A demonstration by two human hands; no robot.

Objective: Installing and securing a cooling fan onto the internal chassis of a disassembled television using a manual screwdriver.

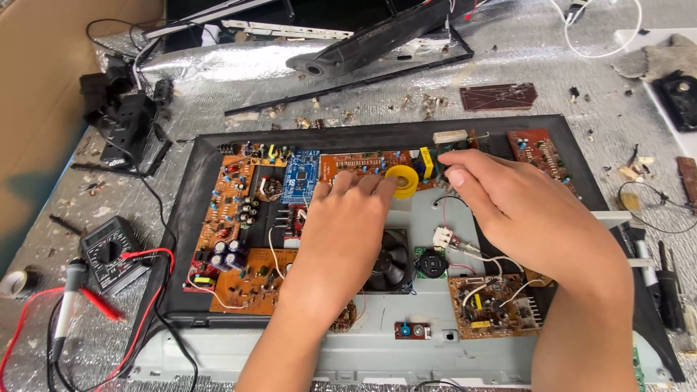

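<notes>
The head view looks down on one open chassis (181, 218) with a black frame, lying on a silver foil-covered bench (523, 65). Two bare hands work over it.

The left hand (341, 232) lies palm down over the middle of the chassis, fingers bent, their tips on the upper orange board (356, 163) just left of one yellow tape roll (401, 181). Whether they pinch anything there cannot be told. The hand covers part of one black fan (392, 265).

The right hand (523, 210) reaches in from the right, fingers curled together, tips at the top edge of the chassis just right of the tape roll, near one yellow part (427, 162). What it grips, if anything, is hidden under the fingers.

Boards inside the frame: one blue board (300, 176), one large orange board (231, 210) at left, the upper orange board, one red-brown board (541, 151) at top right, one small brown board (494, 305) at lower right, with white wires running to one white plug (443, 237). One tiny red board (412, 331) sits on the grey plate below.

Left of the chassis lies one multimeter (109, 250) with two red probes (102, 305), and one black bracket (127, 120) stands farther back. One loose brown board (497, 96) lies above the frame.
</notes>
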